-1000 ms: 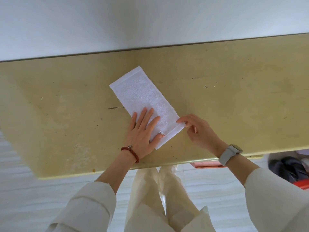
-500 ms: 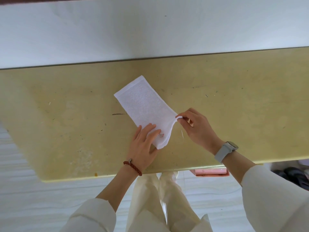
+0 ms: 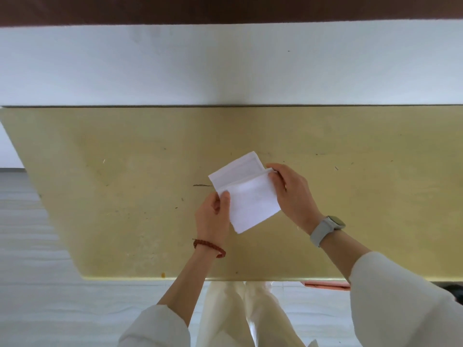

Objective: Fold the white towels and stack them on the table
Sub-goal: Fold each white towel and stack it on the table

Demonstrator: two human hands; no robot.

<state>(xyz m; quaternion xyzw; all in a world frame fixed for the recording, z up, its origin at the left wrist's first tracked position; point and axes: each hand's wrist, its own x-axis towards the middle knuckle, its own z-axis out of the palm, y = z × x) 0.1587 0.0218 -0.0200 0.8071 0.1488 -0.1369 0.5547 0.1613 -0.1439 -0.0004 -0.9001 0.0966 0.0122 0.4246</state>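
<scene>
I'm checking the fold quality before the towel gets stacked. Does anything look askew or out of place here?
The white towel lies at an angle to the table edge, and its folded-over near half stops short of the far edge, leaving a strip uncovered. Both the left hand and the right hand pinch that flap's corners. The tabletop is scuffed and stained.

Yellow table (image 3: pixel 350 196), long and wide, back edge up against a white wall. Lots of small dark specks and scratches all over the top. A short brown mark near the middle, an orange spot at the front edge. One white towel (image 3: pixel 250 204) near the middle of the top, folded over on itself, back part flat on the table, nearer half laid over it.
</scene>
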